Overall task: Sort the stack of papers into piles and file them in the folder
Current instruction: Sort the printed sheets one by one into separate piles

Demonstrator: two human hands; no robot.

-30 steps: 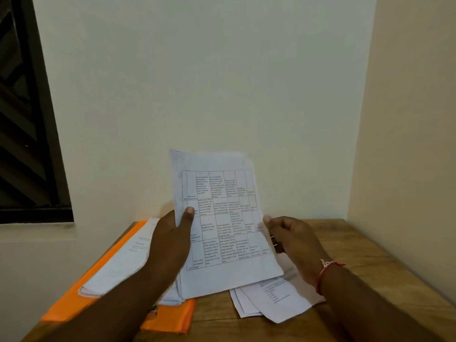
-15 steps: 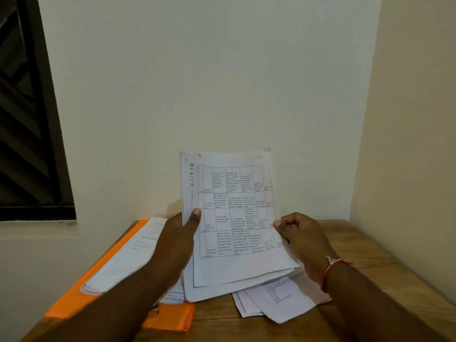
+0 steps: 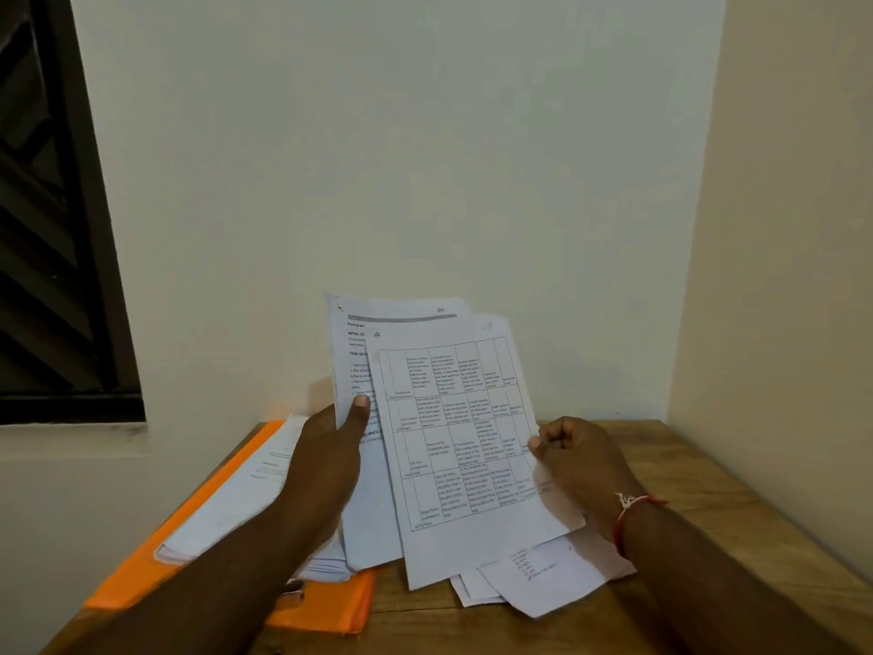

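Observation:
My left hand (image 3: 328,458) grips a stack of papers (image 3: 352,366) upright by its left edge, thumb on the front. My right hand (image 3: 578,458) pinches the right edge of the front sheet, a printed table sheet (image 3: 465,437), which is shifted right and tilted off the stack. An open orange folder (image 3: 326,605) lies on the table at the left, with a pile of papers (image 3: 236,508) on it. A second small pile of papers (image 3: 543,579) lies flat under my right wrist.
The wooden table (image 3: 708,536) sits in a corner, with a white wall behind and a cream wall close on the right. A dark window (image 3: 52,229) is at the upper left. A metal clip (image 3: 294,590) shows on the folder near my left forearm.
My right hand has drawn the table sheet to the right and tilted it, uncovering the text page behind it. My left hand keeps its hold on the stack.

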